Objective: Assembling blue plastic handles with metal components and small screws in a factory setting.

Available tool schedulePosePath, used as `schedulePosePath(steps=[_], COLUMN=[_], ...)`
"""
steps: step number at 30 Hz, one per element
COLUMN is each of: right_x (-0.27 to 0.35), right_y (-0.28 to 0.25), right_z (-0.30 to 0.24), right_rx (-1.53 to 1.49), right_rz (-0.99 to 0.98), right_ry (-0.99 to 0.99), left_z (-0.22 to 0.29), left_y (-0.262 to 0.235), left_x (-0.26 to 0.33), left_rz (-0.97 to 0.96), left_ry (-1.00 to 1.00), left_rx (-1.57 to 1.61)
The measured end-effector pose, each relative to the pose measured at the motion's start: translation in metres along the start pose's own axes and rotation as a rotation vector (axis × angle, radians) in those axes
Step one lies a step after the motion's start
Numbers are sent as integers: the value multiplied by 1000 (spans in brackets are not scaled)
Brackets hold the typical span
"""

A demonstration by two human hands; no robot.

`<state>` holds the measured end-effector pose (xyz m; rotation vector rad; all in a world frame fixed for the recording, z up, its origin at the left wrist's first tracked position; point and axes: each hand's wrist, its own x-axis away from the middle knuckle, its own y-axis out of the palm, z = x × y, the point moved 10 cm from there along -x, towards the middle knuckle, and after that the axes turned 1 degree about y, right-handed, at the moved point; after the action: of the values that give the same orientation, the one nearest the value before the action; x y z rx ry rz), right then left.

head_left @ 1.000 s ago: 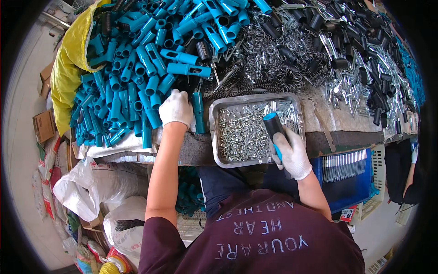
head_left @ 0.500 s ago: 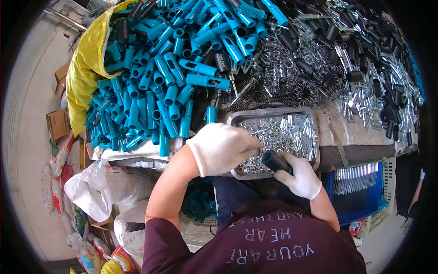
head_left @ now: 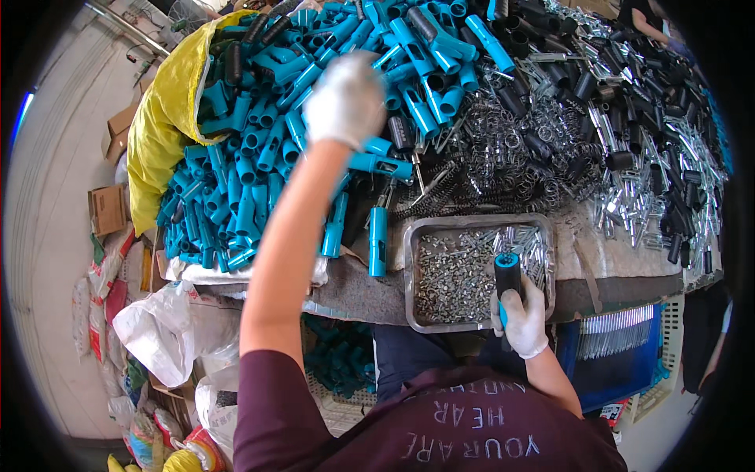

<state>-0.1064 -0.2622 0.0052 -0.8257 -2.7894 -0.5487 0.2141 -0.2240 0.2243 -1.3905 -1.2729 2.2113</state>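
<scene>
Head view: I take the metal tray (head_left: 410, 275) as my landmark, sitting at the near edge of the cloth-covered worktop (head_left: 354, 282) with small silver fittings (head_left: 452, 275) spread across its floor. My right grip (head_left: 522, 321), in a white glove, is wrapped around a black and teal handle piece (head_left: 509, 277), which stands tilted over the tray's near right corner, its teal end facing up; I can't make out whether it touches the rim. My left grip (head_left: 344, 101), also gloved, is beyond the tray and to its left, over the heap of teal tubes (head_left: 228, 197). It's too blurred for me to tell whether the fingers hold anything. Just beside the tray's left wall I see one slotted teal tube (head_left: 377, 240) lying lengthwise on the worktop. Past the tray's far side I have a tangle of coil springs (head_left: 515, 149), and to the tray's right, silver rods (head_left: 625, 208) mixed with black sleeves. A yellow sack (head_left: 157, 149) lies well to the tray's left, against the teal heap.
</scene>
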Motion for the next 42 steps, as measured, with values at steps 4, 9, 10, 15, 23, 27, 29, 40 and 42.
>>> schedulePosePath(steps=[4, 9, 10, 15, 23, 27, 29, 40, 42], right_x=[3, 4, 4, 7, -5, 1, 6, 41, 40], right_y=[4, 2, 1, 6, 1, 7, 11, 34, 29], right_z=[-1, 4, 3, 4, -3, -14, -18, -60, -59], right_rx=[60, 194, 192, 109, -47, 24, 85, 684, 659], right_rz=[-27, -1, 9, -55, -113, -177, -210, -213, -117], right_ry=[-54, -86, -92, -31, 40, 58, 65, -327, -288], left_z=[-151, -162, -160, -121, 94, 112, 113, 135, 126], left_y=[-15, 16, 26, -5, -34, -29, -32, -5, 1], left_x=[-57, -50, -51, -51, 64, 103, 105, 151, 142], left_rz=[89, -55, -152, 43, -524, -787, -842, -1353, -1138], left_ry=[-119, 94, 102, 232, 336, 366, 352, 218, 150], left_rx=[-752, -877, -945, -859, 300, 411, 447, 467, 418])
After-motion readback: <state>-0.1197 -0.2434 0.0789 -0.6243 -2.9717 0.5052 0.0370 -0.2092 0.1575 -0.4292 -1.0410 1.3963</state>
